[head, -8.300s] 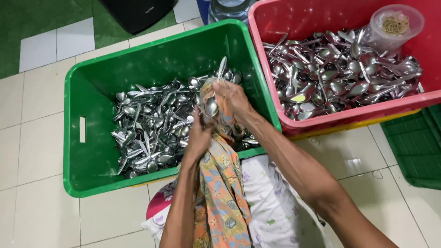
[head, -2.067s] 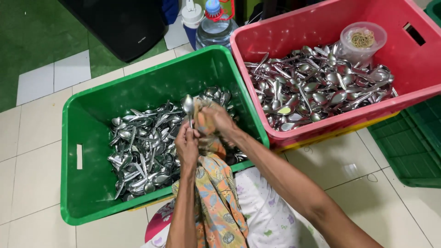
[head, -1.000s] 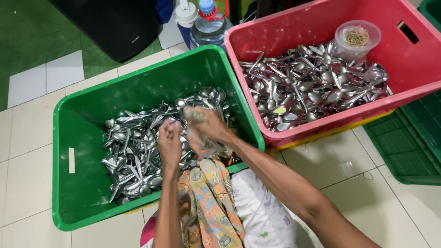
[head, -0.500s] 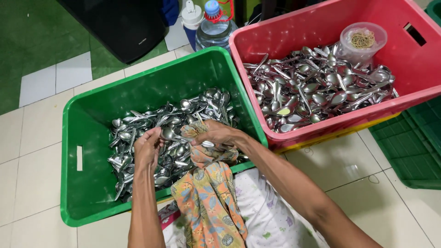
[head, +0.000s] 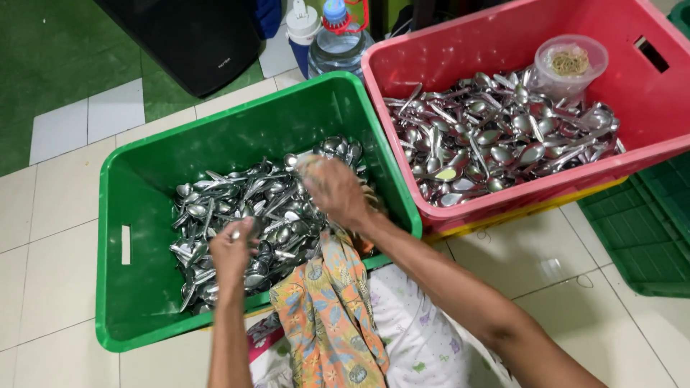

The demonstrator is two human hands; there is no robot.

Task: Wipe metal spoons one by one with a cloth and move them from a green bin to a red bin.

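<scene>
My left hand point(head: 233, 253) hovers low over the pile of steel spoons point(head: 248, 215) in the green crate point(head: 136, 302). Its fingers curl around a spoon, whose shiny tip shows at the knuckles. My right hand point(head: 334, 190) is blurred above the crate's right half and grips the top of an orange patterned cloth point(head: 332, 316). The cloth hangs over the crate's near rim onto my lap. The two hands are about a hand's width apart.
A red crate point(head: 647, 154) at the right holds more spoons point(head: 496, 140) and a clear tub of rubber bands point(head: 570, 63). A water bottle point(head: 338, 36) and a black bin point(head: 187, 36) stand behind. A green slatted crate point(head: 647, 230) lies at the far right on the tiled floor.
My hands were together at the cloth, wiping a spoon. My left hand has since moved left and down over the spoon pile, away from my right hand.
</scene>
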